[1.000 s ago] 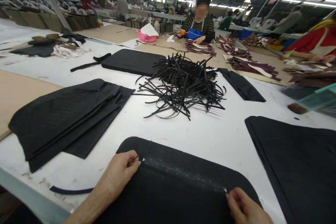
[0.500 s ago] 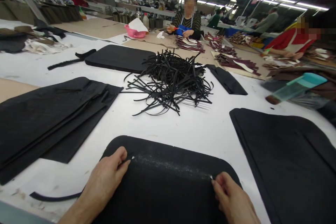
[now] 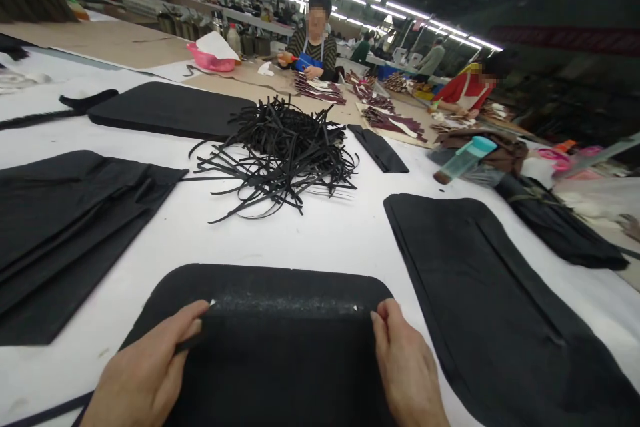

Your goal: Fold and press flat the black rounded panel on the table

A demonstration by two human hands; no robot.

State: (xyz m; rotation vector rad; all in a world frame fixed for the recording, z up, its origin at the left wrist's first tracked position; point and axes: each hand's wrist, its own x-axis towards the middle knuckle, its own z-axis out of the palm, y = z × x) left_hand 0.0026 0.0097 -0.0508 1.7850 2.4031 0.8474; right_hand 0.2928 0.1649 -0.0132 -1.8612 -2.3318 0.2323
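Note:
A black panel point(image 3: 280, 367) with rounded corners lies in front of me. Across its upper part runs a whitish, smeared band point(image 3: 285, 303), with a small white triangular mark near each end. My left hand point(image 3: 145, 367) is closed over the panel's left side, fingertips at the left mark, gripping a dark strip point(image 3: 57, 408) whose tail trails out at lower left. At the panel's right side, my right hand point(image 3: 407, 360) is closed in a pinch just beside the right mark; what its fingertips hold blends into the black and cannot be made out.
A tangled heap of black strips point(image 3: 295, 153) lies ahead. Black pieces lie left point(image 3: 75, 227) and right point(image 3: 480, 267), another panel point(image 3: 170, 110) behind. A teal-lidded bottle point(image 3: 465, 160) lies at the right. Across the table are a co-worker point(image 3: 315, 43) and another in red point(image 3: 463, 90).
The view has swung to the right. My left fingers have shifted over the left mark, and my right fingertips have drawn slightly off the right mark, which now shows fully.

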